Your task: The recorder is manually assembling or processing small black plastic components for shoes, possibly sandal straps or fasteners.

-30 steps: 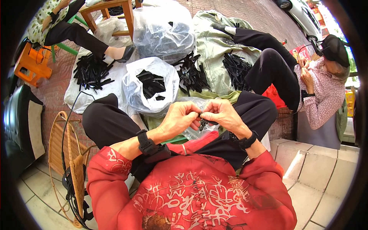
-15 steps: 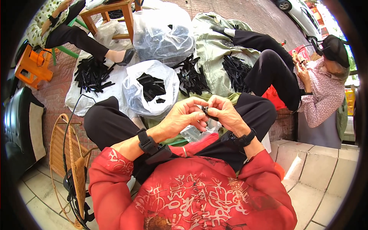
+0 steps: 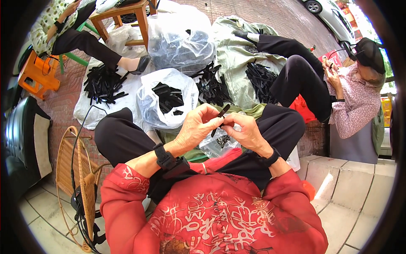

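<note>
Left grip (image 3: 194, 128) and right grip (image 3: 247, 132) pinch closed around a slim black strip (image 3: 223, 111), tilted, both ends showing.

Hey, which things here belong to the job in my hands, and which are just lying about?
Likely the job:
- slim black strip between left hand and right hand
- open, translucent white plastic bag holding black pieces
- loose heap of black strips, left

Apparently just about:
- tan woven wicker chair
- orange plastic stool
- white car
</note>
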Motion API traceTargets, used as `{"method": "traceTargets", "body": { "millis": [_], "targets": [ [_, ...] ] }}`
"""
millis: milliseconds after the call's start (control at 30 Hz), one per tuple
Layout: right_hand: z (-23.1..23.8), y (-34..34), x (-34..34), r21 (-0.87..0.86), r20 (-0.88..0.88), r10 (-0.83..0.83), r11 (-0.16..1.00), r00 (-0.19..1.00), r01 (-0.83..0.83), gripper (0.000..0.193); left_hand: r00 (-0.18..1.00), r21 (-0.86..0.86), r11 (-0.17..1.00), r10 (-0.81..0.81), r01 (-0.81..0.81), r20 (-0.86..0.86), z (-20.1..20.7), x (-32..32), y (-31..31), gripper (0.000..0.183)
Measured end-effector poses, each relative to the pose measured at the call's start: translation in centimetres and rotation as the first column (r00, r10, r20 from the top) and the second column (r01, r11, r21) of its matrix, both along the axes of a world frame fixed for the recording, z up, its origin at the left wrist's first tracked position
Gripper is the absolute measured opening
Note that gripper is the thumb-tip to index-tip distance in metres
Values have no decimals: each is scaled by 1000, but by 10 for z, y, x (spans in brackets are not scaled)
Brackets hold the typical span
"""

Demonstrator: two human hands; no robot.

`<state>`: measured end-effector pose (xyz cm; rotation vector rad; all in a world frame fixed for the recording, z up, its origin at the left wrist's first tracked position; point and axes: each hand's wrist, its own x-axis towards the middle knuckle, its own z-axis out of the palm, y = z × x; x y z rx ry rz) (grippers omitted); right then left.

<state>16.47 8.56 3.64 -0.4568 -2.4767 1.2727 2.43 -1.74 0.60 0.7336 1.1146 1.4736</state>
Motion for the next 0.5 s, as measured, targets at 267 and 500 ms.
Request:
{"method": "traceTargets", "body": {
  "millis": [267,500],
  "targets": [
    [-7,4,1,428,-204,7,900,979,83,16,935,-105,986,-88,131,343,2,-4,0,12],
    [6,8,0,389,-307,116,921,945,13,20,810,-108,895,-334,433,482,6,-7,-1,20]
  ]
}}
